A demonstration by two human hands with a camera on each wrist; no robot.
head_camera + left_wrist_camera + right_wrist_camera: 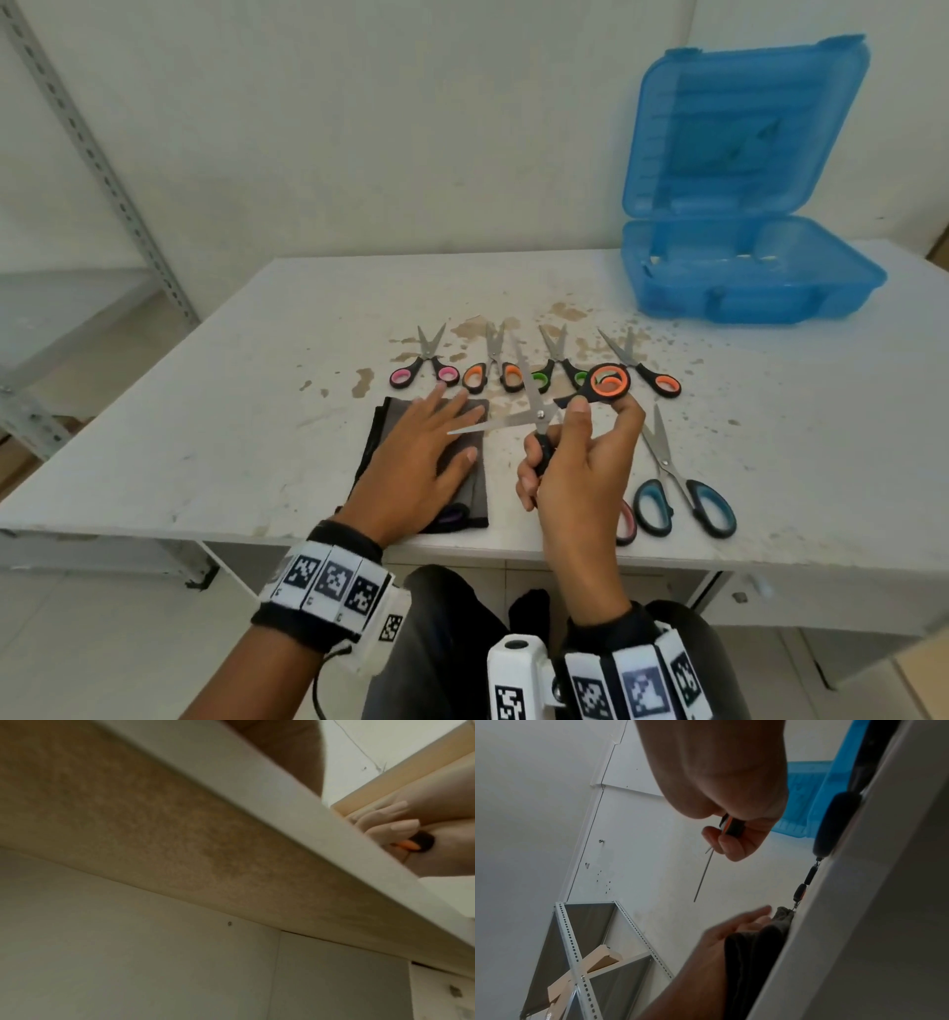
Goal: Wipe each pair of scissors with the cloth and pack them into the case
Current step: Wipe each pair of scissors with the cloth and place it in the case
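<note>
My right hand (580, 462) holds a pair of orange-handled scissors (540, 413) up above the table, blades spread wide; the fingers curl round one handle, and the other orange ring (609, 381) sticks up. The right wrist view shows that handle (731, 825) in the fist and a thin blade (703, 878) below. My left hand (421, 462) lies flat, fingers straight, on the folded dark grey cloth (377, 437). The blue case (744, 272) stands open at the back right.
Pink (426, 370), orange (493, 372), green (560, 370) and orange (642, 367) scissors lie in a row behind the cloth. Blue scissors (683, 488) lie front right, beside a pink handle (626, 524). A purple handle (454, 514) peeks from the cloth. A metal shelf rack (102, 169) stands left.
</note>
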